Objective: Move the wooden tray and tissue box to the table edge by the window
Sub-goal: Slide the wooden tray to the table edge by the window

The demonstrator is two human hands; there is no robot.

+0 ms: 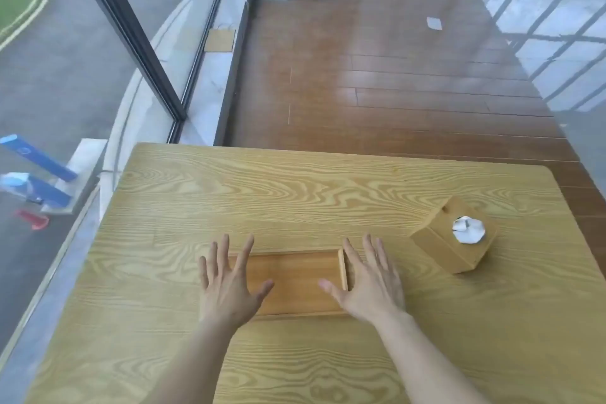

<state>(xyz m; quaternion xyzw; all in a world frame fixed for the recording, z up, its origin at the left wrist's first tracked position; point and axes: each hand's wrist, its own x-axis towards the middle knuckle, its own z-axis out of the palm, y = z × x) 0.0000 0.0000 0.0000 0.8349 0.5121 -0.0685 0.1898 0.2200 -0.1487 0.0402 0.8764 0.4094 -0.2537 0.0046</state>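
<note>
Hands, left hand [229,289] and right hand [370,285], spread flat with nothing gripped, cover both ends of the wooden tray [295,282]. Bare table [196,193] reaches the window [82,59] side. Tissue box [454,236] sits apart at the right.

Soft daylight, probably from the window [98,43]; slightly blurred, edges warped.

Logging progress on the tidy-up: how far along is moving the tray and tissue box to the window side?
Nothing looks done yet. The wooden tray sits mid-table, and the tissue box is near the right side, away from the window. In hand: the left hand and right hand are spread open at the tray's two ends, not gripping. Left: carrying both items to the table's window edge.
</note>
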